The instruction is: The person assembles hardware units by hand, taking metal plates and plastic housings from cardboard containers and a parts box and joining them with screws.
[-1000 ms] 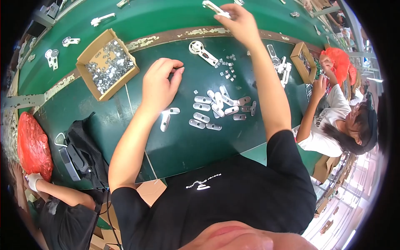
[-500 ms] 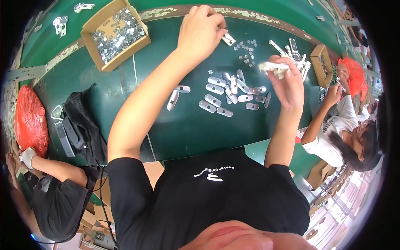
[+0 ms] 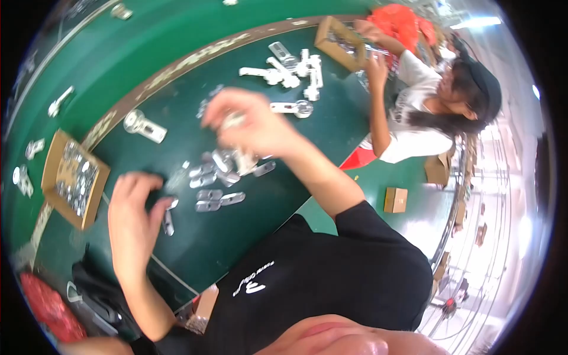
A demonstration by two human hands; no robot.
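Observation:
My left hand (image 3: 131, 213) is low over the table with thumb and fingers apart. Its thumb is close to a silver oval plate (image 3: 172, 203); whether they touch is unclear. A second silver oval plate (image 3: 169, 224) lies just below. Beyond that hand, a white plastic part with a round end (image 3: 145, 127) rests on the table. My right hand (image 3: 251, 124), smeared by motion, is curled around a white plastic part (image 3: 245, 161), which partly shows under the palm. Beneath and nearer me lie several silver oval plates (image 3: 208, 200), some of them overlapping.
A cardboard box (image 3: 94, 195) of small clear pieces stands at the left. Several white plastic parts (image 3: 287, 74) are heaped at the far right. Past them, a co-worker (image 3: 408, 130) handles something beside another cardboard box (image 3: 322, 38). A red bag (image 3: 53, 307) is at lower left.
The view has swung round. My left hand has let go of the white part at the far side and come to the silver plates. My right hand has moved over the plates with its white part.

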